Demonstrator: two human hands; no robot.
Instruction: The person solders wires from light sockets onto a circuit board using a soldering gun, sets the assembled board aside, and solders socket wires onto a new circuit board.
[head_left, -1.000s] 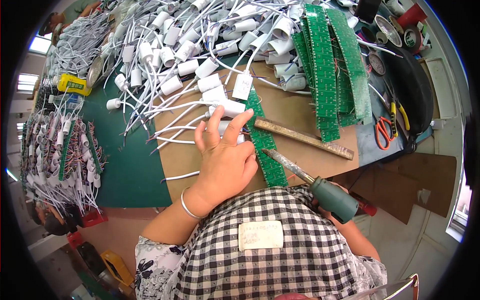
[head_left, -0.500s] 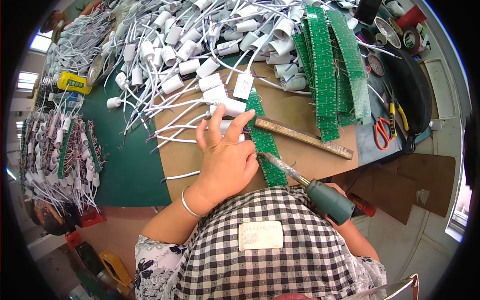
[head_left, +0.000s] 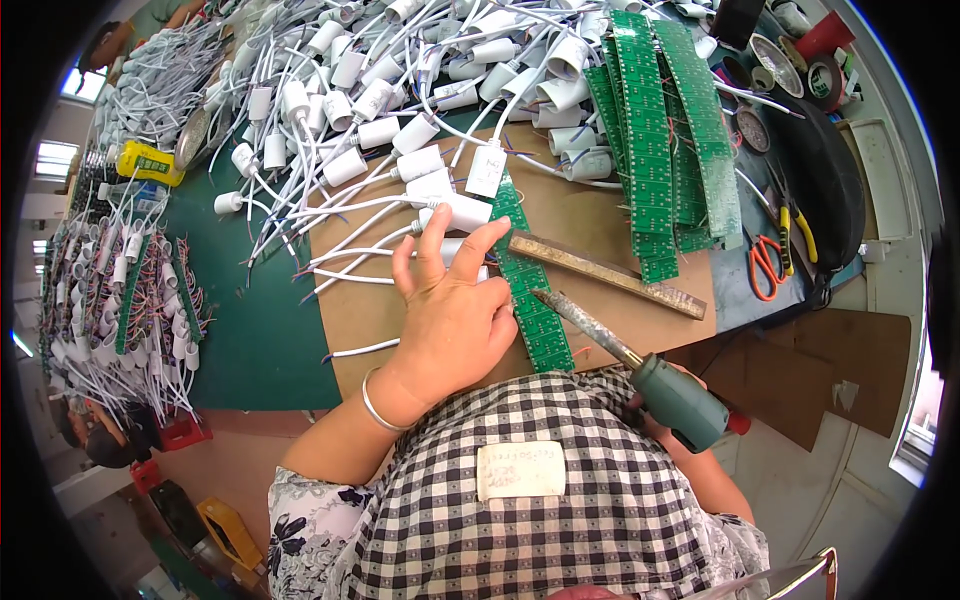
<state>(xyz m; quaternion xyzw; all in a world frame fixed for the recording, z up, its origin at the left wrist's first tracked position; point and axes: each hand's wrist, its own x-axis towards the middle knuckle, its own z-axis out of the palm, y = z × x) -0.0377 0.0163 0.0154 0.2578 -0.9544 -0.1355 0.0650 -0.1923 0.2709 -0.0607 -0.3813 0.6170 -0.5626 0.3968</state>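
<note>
A long green circuit board strip [head_left: 545, 335] lies on the brown sheet before me. My left hand [head_left: 455, 325] rests at its left edge. Thumb and forefinger are pinched at the board's edge; what is between them is too small to make out. The other fingers spread outward, one reaching the strip's far part near a white lamp holder [head_left: 466, 213]. My right hand [head_left: 655, 430], mostly hidden, grips a soldering iron [head_left: 680, 402] with a green handle. The iron's dark tip is over the strip, just right of my left fingertips; contact cannot be judged.
A metal bar [head_left: 610, 275] lies across the strip's right side. More green boards [head_left: 645, 150] are stacked at the far right, with orange-handled scissors [head_left: 766, 268] and yellow-handled pliers [head_left: 802, 235] beyond. White corded lamp holders [head_left: 378, 134] heap across the back. Wired assemblies [head_left: 120, 300] stand left.
The soldering iron has shifted right and slightly towards the far side, its tip drawing away from my left fingertips. My left hand has stayed almost still.
</note>
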